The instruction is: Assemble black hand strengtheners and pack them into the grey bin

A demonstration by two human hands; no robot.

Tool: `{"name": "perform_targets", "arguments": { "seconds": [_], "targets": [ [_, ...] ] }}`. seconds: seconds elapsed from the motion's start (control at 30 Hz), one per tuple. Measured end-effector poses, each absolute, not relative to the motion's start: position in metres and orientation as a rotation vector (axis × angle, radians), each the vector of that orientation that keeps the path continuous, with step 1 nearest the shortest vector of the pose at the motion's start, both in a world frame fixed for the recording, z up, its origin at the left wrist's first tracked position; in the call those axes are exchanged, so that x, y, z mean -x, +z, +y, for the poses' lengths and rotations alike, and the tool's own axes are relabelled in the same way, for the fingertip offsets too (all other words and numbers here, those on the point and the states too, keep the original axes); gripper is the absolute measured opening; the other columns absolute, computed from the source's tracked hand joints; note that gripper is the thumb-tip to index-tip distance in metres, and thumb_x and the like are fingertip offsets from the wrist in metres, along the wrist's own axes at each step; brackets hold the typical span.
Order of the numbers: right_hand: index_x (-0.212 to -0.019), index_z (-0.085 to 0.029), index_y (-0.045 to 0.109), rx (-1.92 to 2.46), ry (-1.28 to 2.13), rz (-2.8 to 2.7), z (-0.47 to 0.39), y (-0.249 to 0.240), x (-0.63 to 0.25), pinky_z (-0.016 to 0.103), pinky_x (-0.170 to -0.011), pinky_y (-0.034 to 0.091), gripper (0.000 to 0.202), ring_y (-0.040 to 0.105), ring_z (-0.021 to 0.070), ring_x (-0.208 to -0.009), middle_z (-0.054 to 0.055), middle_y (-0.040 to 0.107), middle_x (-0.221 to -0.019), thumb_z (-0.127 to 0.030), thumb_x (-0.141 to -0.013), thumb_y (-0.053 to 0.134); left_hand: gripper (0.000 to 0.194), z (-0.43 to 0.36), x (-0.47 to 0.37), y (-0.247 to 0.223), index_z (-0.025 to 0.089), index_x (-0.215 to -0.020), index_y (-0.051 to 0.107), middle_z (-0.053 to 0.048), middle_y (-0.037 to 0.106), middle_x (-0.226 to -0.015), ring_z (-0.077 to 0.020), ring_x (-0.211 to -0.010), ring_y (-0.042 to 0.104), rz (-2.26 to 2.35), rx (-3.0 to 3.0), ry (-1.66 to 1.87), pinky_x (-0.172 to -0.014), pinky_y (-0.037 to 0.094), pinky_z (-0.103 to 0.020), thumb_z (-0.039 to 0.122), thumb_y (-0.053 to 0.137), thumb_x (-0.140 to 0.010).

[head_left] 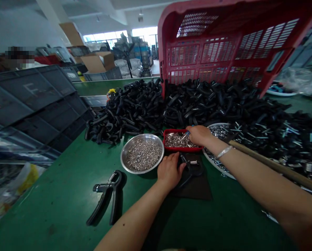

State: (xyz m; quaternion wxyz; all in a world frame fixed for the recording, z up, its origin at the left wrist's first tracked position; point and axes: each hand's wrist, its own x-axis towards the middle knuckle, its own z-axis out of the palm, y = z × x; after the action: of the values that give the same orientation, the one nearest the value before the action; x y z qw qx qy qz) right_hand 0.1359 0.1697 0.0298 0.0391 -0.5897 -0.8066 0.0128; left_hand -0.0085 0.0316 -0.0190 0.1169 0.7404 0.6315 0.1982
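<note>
My left hand point(169, 171) is closed on the edge of a black hand gripper point(196, 170) that lies on a dark mat point(195, 191); a small spring shows on it. My right hand point(200, 135) reaches over a red tray point(183, 150) of small metal pins point(177, 140), fingers pinched together. Something blue and a thin silvery piece show at its fingertips, but what it holds is unclear. Left of the tray stands a metal bowl point(123, 161) full of small metal parts. Another hand gripper point(111, 195), with a spring, lies on the green table to the left.
Black handle parts point(135, 108) are heaped across the back, beneath a tipped red crate point(169, 66). A round dish point(225, 172) of metal parts sits under my right forearm, beside a wooden stick point(271, 165). Grey crates point(30, 94) are stacked at left; a person is behind them.
</note>
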Motion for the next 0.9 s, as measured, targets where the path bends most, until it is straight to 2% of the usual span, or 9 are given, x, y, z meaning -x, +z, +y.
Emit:
{"name": "perform_targets", "arguments": {
  "seconds": [0.13,0.23,0.3,0.37,0.43,0.57,0.63,0.8,0.9],
  "targets": [
    [-0.103,-0.018,0.056,1.762,0.010,-2.239,0.162,0.018,-0.133,0.033,-0.077,0.041,0.033,0.058,0.0239,-0.090,0.011,0.064,-0.094,-0.038,-0.080,0.043,0.047,0.032,0.008,-0.019,0.016,-0.123,0.044,-0.008,0.053,-0.119,-0.0215,-0.103,0.048,1.861,-2.164,0.556,-0.089,0.038,-0.034,0.043,0.038,-0.085],
    [-0.103,-0.017,0.052,1.735,0.029,-2.067,0.166,0.006,-0.126,0.031,-0.076,0.042,0.031,0.058,0.0203,-0.087,0.009,0.062,-0.095,-0.036,-0.082,0.039,0.048,0.031,0.007,-0.019,0.016,-0.123,0.044,-0.008,0.053,-0.118,-0.0218,-0.103,0.048,1.863,-2.165,0.552,-0.088,0.038,-0.034,0.043,0.038,-0.085],
    [-0.110,-0.015,0.044,1.656,0.127,-1.893,0.169,0.004,-0.123,0.031,-0.072,0.044,0.034,0.060,0.0180,-0.079,0.009,0.062,-0.095,-0.033,-0.080,0.042,0.048,0.031,0.008,-0.018,0.017,-0.124,0.043,-0.008,0.054,-0.118,-0.0219,-0.103,0.048,1.861,-2.161,0.544,-0.088,0.038,-0.034,0.044,0.038,-0.084],
    [-0.116,-0.015,0.034,1.492,0.268,-1.674,0.165,0.008,-0.125,0.031,-0.067,0.046,0.047,0.060,0.0169,-0.071,0.009,0.061,-0.093,-0.033,-0.076,0.049,0.049,0.031,0.008,-0.018,0.017,-0.124,0.043,-0.008,0.054,-0.118,-0.0218,-0.102,0.049,1.860,-2.153,0.532,-0.088,0.038,-0.034,0.045,0.038,-0.084],
    [-0.117,-0.017,0.032,1.320,0.390,-1.528,0.150,0.015,-0.133,0.030,-0.063,0.048,0.053,0.060,0.0165,-0.068,0.008,0.061,-0.091,-0.034,-0.072,0.054,0.048,0.032,0.009,-0.018,0.017,-0.124,0.043,-0.008,0.053,-0.119,-0.0214,-0.102,0.050,1.853,-2.147,0.534,-0.088,0.038,-0.034,0.044,0.038,-0.084],
    [-0.102,-0.021,0.046,1.238,0.627,-1.563,0.092,0.020,-0.152,0.028,-0.053,0.048,0.033,0.058,0.0143,-0.058,0.002,0.060,-0.075,-0.040,-0.076,0.052,0.044,0.033,0.010,-0.018,0.017,-0.124,0.042,-0.007,0.052,-0.121,-0.0205,-0.106,0.048,1.810,-2.145,0.550,-0.093,0.035,-0.034,0.038,0.038,-0.086],
    [-0.095,-0.021,0.047,1.237,0.782,-1.600,0.063,0.012,-0.158,0.027,-0.048,0.048,0.026,0.058,0.0141,-0.053,0.000,0.058,-0.067,-0.040,-0.077,0.052,0.044,0.034,0.010,-0.018,0.016,-0.125,0.040,-0.008,0.050,-0.123,-0.0203,-0.109,0.047,1.805,-2.143,0.553,-0.095,0.034,-0.034,0.035,0.038,-0.086],
    [-0.093,-0.023,0.042,1.222,0.883,-1.623,0.032,-0.013,-0.160,0.031,-0.055,0.054,0.021,0.063,0.0194,-0.072,0.006,0.061,-0.081,-0.037,-0.080,0.050,0.045,0.034,0.012,-0.016,0.018,-0.127,0.040,-0.006,0.049,-0.125,-0.0211,-0.107,0.048,1.805,-2.127,0.517,-0.092,0.037,-0.033,0.035,0.040,-0.085],
    [-0.096,-0.024,0.038,1.155,0.916,-1.531,0.034,-0.015,-0.159,0.035,-0.061,0.056,0.022,0.063,0.0203,-0.078,0.006,0.060,-0.084,-0.038,-0.082,0.048,0.046,0.035,0.015,-0.014,0.018,-0.125,0.042,-0.006,0.050,-0.124,-0.0204,-0.108,0.048,1.773,-2.096,0.512,-0.093,0.037,-0.032,0.038,0.042,-0.084]
  ]
}}
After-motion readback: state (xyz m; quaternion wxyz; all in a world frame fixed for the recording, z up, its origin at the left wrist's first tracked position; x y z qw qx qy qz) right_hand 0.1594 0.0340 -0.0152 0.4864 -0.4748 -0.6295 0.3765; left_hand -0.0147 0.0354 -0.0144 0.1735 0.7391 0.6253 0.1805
